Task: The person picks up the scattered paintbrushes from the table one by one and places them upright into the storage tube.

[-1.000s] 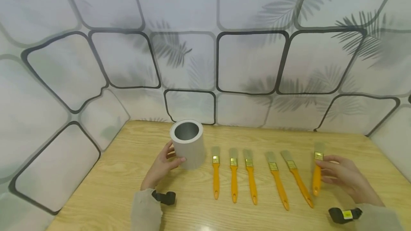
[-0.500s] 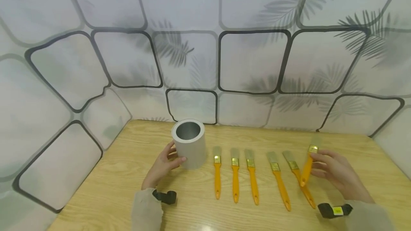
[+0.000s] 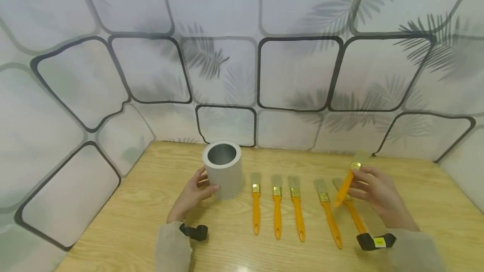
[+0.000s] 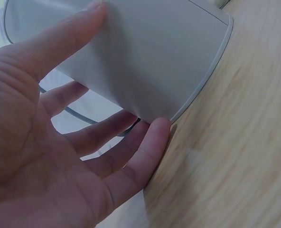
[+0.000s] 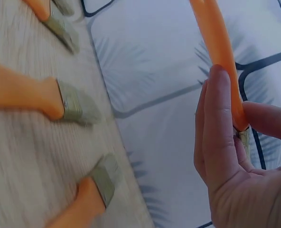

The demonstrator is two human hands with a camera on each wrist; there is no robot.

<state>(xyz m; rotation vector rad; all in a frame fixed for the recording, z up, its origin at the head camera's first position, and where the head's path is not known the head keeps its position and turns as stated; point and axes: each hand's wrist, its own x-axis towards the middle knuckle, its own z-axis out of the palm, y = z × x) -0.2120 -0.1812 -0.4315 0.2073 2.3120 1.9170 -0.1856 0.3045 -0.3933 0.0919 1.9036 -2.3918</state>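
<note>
My left hand holds the side of a grey cylindrical canister, open at the top and standing upright on the table. In the left wrist view the thumb lies on the canister wall and the fingertips touch it lower down, one near its base. My right hand pinches a paintbrush by its orange handle near the metal ferrule, bristles up and handle end slanting down to the left. It is raised above the table and partly covers another paintbrush. The right wrist view shows thumb and fingers on the handle.
Several more orange-handled paintbrushes lie in a row on the wooden table, from one paintbrush beside the canister to another paintbrush near the right hand. A patterned wall covering rises behind the table and on the left.
My right hand has lifted the paintbrush from the right end of the row and carried it left, tilting it over its neighbour. The left hand and canister stay in place.
</note>
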